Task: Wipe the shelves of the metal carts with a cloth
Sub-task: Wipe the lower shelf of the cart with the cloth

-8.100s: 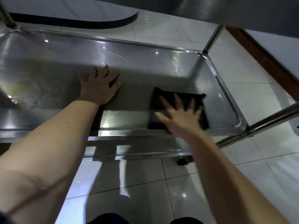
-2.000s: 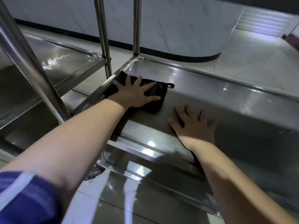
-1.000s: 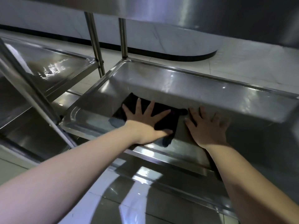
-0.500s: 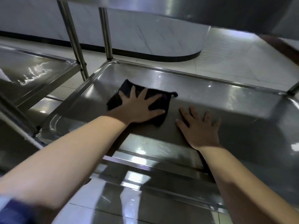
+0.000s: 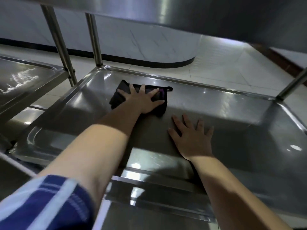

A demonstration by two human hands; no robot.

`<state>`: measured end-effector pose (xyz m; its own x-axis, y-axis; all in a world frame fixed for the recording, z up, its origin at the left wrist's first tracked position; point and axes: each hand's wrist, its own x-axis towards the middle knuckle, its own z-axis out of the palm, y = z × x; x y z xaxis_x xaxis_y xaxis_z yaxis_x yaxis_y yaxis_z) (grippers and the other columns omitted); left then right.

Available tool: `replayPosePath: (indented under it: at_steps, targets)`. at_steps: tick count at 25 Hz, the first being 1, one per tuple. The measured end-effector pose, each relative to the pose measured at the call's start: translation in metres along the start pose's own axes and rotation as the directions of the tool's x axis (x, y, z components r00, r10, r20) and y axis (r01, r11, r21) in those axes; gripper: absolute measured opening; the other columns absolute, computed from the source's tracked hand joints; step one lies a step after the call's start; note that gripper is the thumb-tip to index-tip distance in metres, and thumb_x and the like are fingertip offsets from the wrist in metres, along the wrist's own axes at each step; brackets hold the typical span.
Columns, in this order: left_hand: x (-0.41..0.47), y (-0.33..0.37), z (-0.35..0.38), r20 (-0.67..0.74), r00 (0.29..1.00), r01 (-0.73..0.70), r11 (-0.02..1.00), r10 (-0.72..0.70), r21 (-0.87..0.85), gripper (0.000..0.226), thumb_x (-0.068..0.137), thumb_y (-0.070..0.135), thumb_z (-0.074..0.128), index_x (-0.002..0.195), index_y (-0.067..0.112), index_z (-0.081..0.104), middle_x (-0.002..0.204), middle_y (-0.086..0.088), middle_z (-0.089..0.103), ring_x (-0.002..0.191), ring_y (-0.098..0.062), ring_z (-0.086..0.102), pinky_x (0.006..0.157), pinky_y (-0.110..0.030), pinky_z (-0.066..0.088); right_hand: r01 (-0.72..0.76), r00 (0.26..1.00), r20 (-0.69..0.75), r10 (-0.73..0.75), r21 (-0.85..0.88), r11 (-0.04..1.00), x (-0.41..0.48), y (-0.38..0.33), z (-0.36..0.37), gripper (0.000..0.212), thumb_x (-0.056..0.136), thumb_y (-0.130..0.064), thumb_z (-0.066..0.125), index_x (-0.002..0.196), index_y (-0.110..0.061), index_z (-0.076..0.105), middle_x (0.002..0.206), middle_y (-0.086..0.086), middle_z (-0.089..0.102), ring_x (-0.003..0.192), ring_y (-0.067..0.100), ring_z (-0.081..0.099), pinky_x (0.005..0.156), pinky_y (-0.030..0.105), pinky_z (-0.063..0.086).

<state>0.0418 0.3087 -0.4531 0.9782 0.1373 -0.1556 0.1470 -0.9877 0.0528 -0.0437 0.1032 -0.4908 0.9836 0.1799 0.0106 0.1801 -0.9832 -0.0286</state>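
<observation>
Black cloth (image 5: 120,96) lies folded on the lower steel shelf (image 5: 224,112) of the cart, in its far-left part, close to the far rim and apart from the left corner. Its long axis runs left to right, roughly along the far rim, with the right end a bit farther away than the left. A small hanging loop (image 5: 169,88) sticks out at the far right corner and points right. A purple tag (image 5: 161,93) shows beside it.

Left hand (image 5: 143,101) lies flat on top of the cloth, palm down, fingers spread wide and pointing toward the far rim, pressing rather than pinching. Right hand (image 5: 191,138) lies flat on bare metal nearer the person and to the right of the cloth, fingers splayed, holding nothing. Its index tip is close to the cloth's near right corner but apart from it.

A blue-and-white striped sleeve (image 5: 44,205) covers the left upper arm. A second cart's shelf (image 5: 25,80) stands just to the left, with upright posts (image 5: 56,39) between the two. An upper shelf's underside (image 5: 182,10) hangs overhead. Pale tiled floor (image 5: 224,63) lies beyond.
</observation>
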Motion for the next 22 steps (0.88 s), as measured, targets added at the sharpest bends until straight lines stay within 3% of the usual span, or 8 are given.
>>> replayPosePath:
  at_steps: [3, 8, 13, 16, 18, 20, 22]
  targets:
    - [0.013, 0.017, 0.004, -0.002, 1.0, 0.009, 1.0, -0.009, 0.018, 0.081, 0.074, 0.092, 0.012, 0.147, 0.059, -0.001, 0.164, -0.004, -0.006, 0.144, -0.05, -0.012, 0.098, -0.083, -0.006, -0.002, 1.0, -0.01, 0.002, 0.001, 1.0, -0.001, 0.002, 0.001, 0.062, 0.09, -0.071, 0.014, 0.148, -0.054, 0.002, 0.163, -0.013, 0.002, 0.147, 0.042, 0.001, 0.109, 0.07, -0.003]
    - [-0.015, -0.004, 0.016, -0.055, 0.99, -0.127, 0.991, 0.13, 0.043, 0.075, 0.074, 0.092, 0.011, 0.142, 0.065, 0.0, 0.164, 0.007, -0.003, 0.147, -0.041, -0.012, 0.101, -0.078, -0.009, 0.017, 1.0, 0.014, -0.017, 0.012, 1.0, -0.002, 0.001, -0.003, 0.061, 0.091, -0.07, 0.013, 0.148, -0.054, 0.001, 0.163, -0.014, 0.0, 0.147, 0.042, -0.001, 0.11, 0.069, -0.003]
    - [-0.021, -0.139, -0.001, -0.041, 0.985, 0.169, 0.986, -0.169, 0.001, 0.088, 0.061, 0.096, 0.005, 0.143, 0.065, 0.003, 0.165, 0.007, 0.002, 0.148, -0.039, -0.006, 0.105, -0.078, -0.004, 0.032, 0.999, -0.004, -0.032, 0.004, 0.999, -0.006, -0.004, -0.003, 0.06, 0.091, -0.069, 0.012, 0.148, -0.053, 0.003, 0.163, -0.011, 0.002, 0.146, 0.046, 0.001, 0.111, 0.068, -0.003]
    - [-0.02, -0.135, -0.006, -0.048, 0.974, 0.223, 0.975, -0.223, -0.006, 0.084, 0.067, 0.094, 0.008, 0.145, 0.063, 0.005, 0.165, 0.003, 0.001, 0.147, -0.043, -0.008, 0.104, -0.079, -0.004, 0.031, 0.999, -0.012, -0.031, 0.006, 0.999, -0.006, -0.012, -0.002, 0.06, 0.092, -0.068, 0.012, 0.149, -0.052, 0.005, 0.164, -0.009, 0.004, 0.145, 0.047, 0.001, 0.109, 0.068, -0.004]
    - [-0.02, -0.08, -0.003, -0.037, 0.988, 0.149, 0.989, -0.15, -0.012, 0.077, 0.075, 0.092, 0.013, 0.145, 0.062, 0.006, 0.165, 0.003, -0.001, 0.146, -0.047, -0.01, 0.103, -0.079, -0.006, 0.041, 0.999, 0.007, -0.041, 0.006, 0.999, -0.006, -0.012, -0.004, 0.059, 0.092, -0.068, 0.013, 0.149, -0.052, 0.004, 0.164, -0.01, 0.003, 0.145, 0.047, -0.001, 0.109, 0.069, -0.004]
    - [-0.031, -0.026, 0.013, -0.016, 1.0, -0.018, 1.0, 0.019, 0.016, 0.074, 0.075, 0.092, 0.013, 0.143, 0.065, 0.002, 0.165, 0.006, -0.003, 0.145, -0.047, -0.012, 0.101, -0.079, -0.008, 0.038, 0.999, 0.037, -0.039, 0.006, 0.999, -0.004, -0.008, -0.005, 0.06, 0.093, -0.069, 0.015, 0.149, -0.054, 0.003, 0.164, -0.011, 0.001, 0.146, 0.046, -0.002, 0.11, 0.069, -0.003]
    - [-0.054, -0.024, 0.027, -0.031, 0.99, -0.132, 0.989, 0.135, 0.062, 0.075, 0.069, 0.094, 0.008, 0.139, 0.069, -0.001, 0.164, 0.012, -0.002, 0.147, -0.042, -0.009, 0.103, -0.077, -0.007, 0.032, 0.997, 0.067, -0.033, 0.023, 0.999, -0.004, -0.003, -0.007, 0.06, 0.092, -0.07, 0.016, 0.149, -0.054, 0.003, 0.163, -0.013, 0.001, 0.147, 0.044, -0.002, 0.111, 0.068, -0.003]
